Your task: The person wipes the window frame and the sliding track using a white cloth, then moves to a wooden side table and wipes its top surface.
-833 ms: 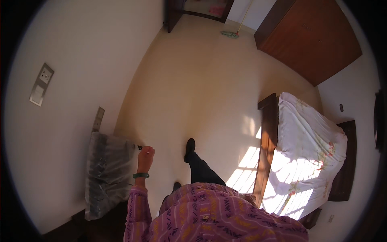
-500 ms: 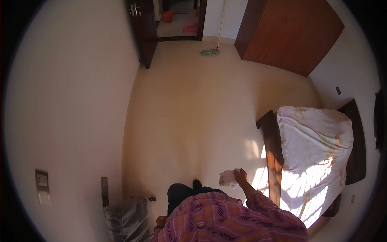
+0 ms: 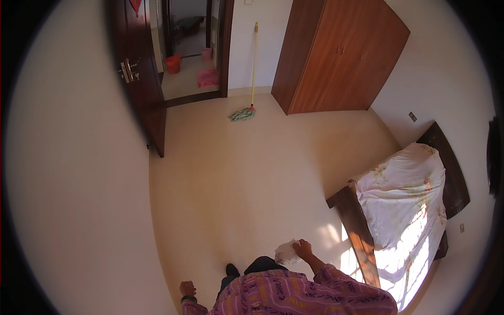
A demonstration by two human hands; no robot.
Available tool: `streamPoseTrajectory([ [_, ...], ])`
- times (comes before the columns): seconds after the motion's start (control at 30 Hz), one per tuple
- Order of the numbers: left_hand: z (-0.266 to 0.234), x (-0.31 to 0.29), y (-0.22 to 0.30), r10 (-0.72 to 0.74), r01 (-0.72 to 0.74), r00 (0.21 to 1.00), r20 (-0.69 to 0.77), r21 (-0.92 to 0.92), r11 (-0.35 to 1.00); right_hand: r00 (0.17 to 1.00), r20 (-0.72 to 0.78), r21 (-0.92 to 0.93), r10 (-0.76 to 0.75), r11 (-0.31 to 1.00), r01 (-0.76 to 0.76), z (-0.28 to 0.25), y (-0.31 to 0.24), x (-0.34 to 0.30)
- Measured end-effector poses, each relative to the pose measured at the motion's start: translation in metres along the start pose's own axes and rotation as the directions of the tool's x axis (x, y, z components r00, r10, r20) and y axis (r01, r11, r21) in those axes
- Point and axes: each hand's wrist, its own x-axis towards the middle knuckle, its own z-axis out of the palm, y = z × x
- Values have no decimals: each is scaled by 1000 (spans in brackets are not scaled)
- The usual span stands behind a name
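Note:
My right hand (image 3: 302,248) is closed on a crumpled white cloth (image 3: 286,253), which hangs from the fingers in front of my right thigh. At the lower left, my left hand (image 3: 188,288) is held out from my side with its fingers curled in, and nothing shows in it. A dark band circles that wrist. The sleeves of a purple patterned shirt (image 3: 283,291) cover both arms. Below the hands, one dark shoe (image 3: 232,270) shows on the pale floor (image 3: 236,184).
A bed (image 3: 404,199) with a white flowered sheet stands on the right, its wooden footboard (image 3: 359,247) facing the floor. Ahead are a wooden wardrobe (image 3: 341,58), a green mop (image 3: 242,114) against the wall and an open door (image 3: 139,79). A red bucket (image 3: 172,64) and pink mat (image 3: 208,78) lie beyond the doorway.
The doorway, mop and wardrobe have come lower and larger in view. My left hand has swung out from my side. The grey-covered item at lower left is out of view. The cloth stays in my right hand.

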Motion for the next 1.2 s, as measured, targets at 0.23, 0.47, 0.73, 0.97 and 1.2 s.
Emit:
streamPoseTrajectory([
  [0.23,124,106,259,420,-429,896,146,43,902,832,-236,-103,502,838,-535,17,37,3],
  [0.47,243,106,315,302,-220,951,-65,544,810,876,-131,80,464,886,-457,59,-102,190],
  [0.73,233,157,386,384,-281,915,125,880,382,965,-101,131,-243,958,255,82,-392,492],
  [0.97,334,250,582,245,-51,946,-210,651,757,983,-142,324,-117,933,157,100,-486,603],
  [1.2,477,390,828,721,-554,692,30,662,504,949,-174,-63,263,959,-278,106,-464,649],
])
